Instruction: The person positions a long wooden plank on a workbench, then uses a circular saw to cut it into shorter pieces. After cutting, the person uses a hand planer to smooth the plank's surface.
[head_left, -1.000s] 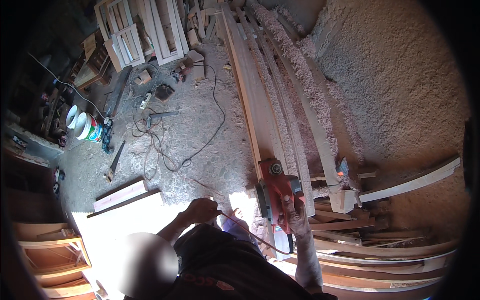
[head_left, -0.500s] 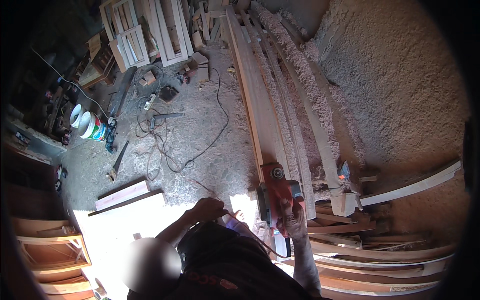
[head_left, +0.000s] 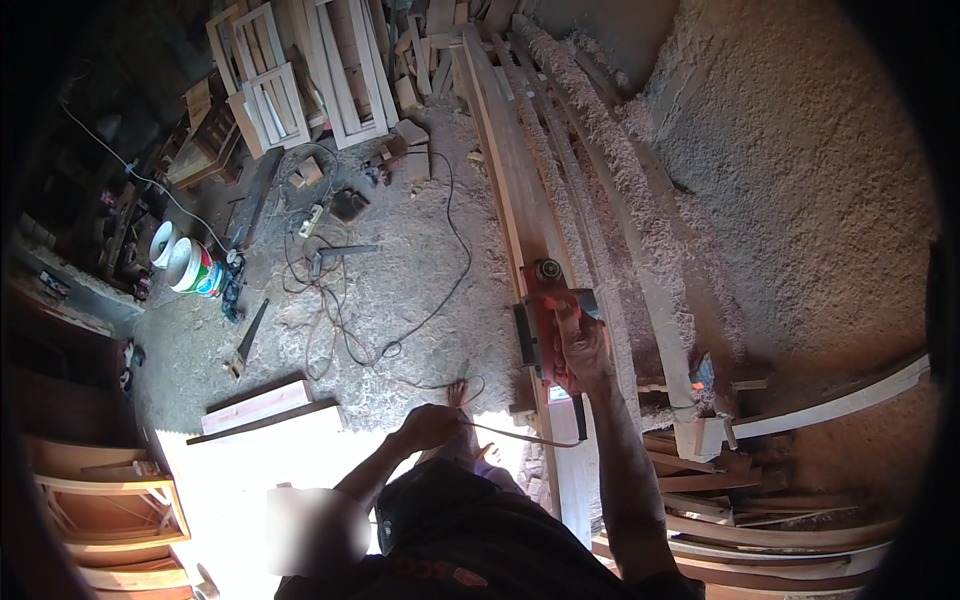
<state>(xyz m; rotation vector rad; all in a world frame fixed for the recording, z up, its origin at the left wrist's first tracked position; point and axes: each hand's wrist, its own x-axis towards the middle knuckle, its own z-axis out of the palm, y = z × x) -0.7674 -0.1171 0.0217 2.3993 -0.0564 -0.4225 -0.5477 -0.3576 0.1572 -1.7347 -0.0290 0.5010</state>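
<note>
A red and black electric hand planer (head_left: 546, 325) rests on a long pale wooden board (head_left: 515, 180) that runs away from me. My right hand (head_left: 585, 345) is closed around the planer's handle from above. Left of the board, my left hand (head_left: 430, 427) is closed on the planer's power cord (head_left: 520, 437), which loops from there to the tool's rear end. Behind the planer, the near stretch of the board (head_left: 572, 490) lies in bright light beside my body.
Shavings cover more boards (head_left: 630, 190) along the right wall. Stacked planks (head_left: 790, 530) lie at lower right. A tangled cord (head_left: 350, 335), a handsaw (head_left: 252, 335) and white buckets (head_left: 190, 265) are on the floor at left. Wooden frames (head_left: 350, 80) lean at the back.
My right hand has pushed the planer forward along the board, and my right arm has stretched out. My left hand has shifted slightly with the cord still held.
</note>
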